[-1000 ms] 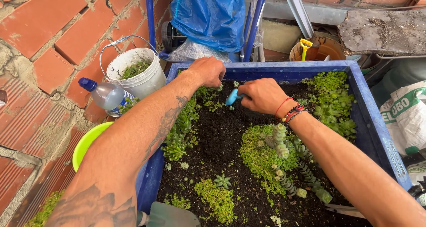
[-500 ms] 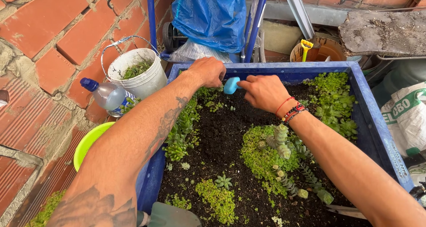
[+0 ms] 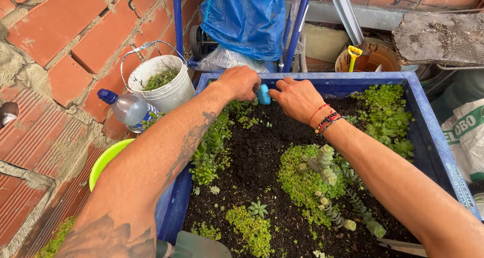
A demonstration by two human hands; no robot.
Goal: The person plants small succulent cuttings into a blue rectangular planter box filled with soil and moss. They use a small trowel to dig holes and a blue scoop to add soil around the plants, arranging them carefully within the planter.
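Note:
Both my hands reach to the far side of a blue planter box filled with dark soil and small succulents. My right hand grips a small blue tool, its tip poking out between the two hands. My left hand is closed over plants at the box's far left corner, right beside that tool. Low green succulents line the left side, a mossy clump with taller rosettes grows in the middle, and more greenery fills the far right.
A white bucket with cuttings, a plastic bottle with a blue cap and a lime green bowl sit left of the box by the brick wall. A blue plastic bag hangs behind. A yellow-handled tool stands in a brown pot. A printed sack lies right.
My right hand has moved with the blue tool toward the far left corner, closer to my left hand. The left hand has stayed in place.

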